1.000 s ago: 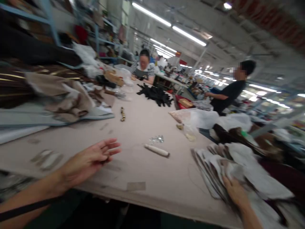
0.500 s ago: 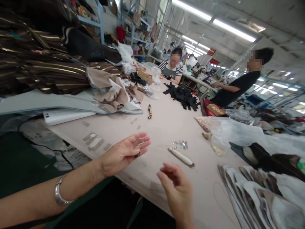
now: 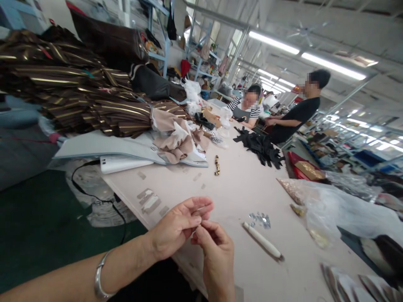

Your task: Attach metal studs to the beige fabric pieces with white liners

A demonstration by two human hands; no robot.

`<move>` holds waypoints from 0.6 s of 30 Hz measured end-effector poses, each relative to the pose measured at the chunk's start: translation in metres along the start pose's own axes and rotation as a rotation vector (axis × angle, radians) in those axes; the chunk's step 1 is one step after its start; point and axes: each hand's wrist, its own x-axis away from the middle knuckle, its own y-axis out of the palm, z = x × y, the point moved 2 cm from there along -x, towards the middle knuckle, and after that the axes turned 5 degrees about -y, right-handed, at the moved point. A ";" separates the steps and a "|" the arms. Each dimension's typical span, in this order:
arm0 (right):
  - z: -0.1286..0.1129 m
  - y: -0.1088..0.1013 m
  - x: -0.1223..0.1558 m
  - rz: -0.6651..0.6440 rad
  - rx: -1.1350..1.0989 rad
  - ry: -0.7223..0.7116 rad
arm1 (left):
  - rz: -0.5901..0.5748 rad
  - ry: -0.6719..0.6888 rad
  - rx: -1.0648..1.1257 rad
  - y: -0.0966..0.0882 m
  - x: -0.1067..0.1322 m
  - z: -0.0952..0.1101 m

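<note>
Over the table's near edge, my left hand (image 3: pixel 181 226) has its thumb and fingers curled together, with a silver bangle (image 3: pixel 100 274) on that wrist. My right hand (image 3: pixel 215 256) pinches against the left fingertips, thumb to forefinger. Whatever lies between the fingertips is too small to make out. To the right of my hands lies a white, rod-shaped tool (image 3: pixel 263 242) with a dark tip. Just beyond it is a scatter of small shiny silver pieces (image 3: pixel 260 220). A short row of gold metal pieces (image 3: pixel 217 165) lies farther up the table (image 3: pixel 233 188).
Brown strips with gold lines (image 3: pixel 113 111) are heaped at left, beside crumpled beige fabric (image 3: pixel 176 140). Black strips (image 3: pixel 260 147) lie toward the far end. Plastic bags (image 3: pixel 340 205) line the right side. Two people are beyond, one in a striped top (image 3: pixel 234 104), one in black (image 3: pixel 292 117).
My hands, apart before, have come together at the fingertips. The view has turned left, so the table's things appear farther right and lower. The person in black has shifted toward the striped one.
</note>
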 end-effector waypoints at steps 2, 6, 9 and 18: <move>0.005 0.001 0.000 0.043 -0.146 0.040 | -0.010 -0.020 -0.043 0.000 0.002 0.003; 0.007 -0.005 0.000 0.133 -0.105 -0.017 | -0.029 -0.071 -0.238 -0.004 0.004 0.006; 0.001 -0.014 0.000 0.135 0.032 -0.085 | -0.094 -0.056 -0.389 -0.010 0.004 0.008; -0.003 -0.011 0.002 0.024 -0.222 0.105 | -0.213 0.087 -0.677 -0.007 0.002 0.015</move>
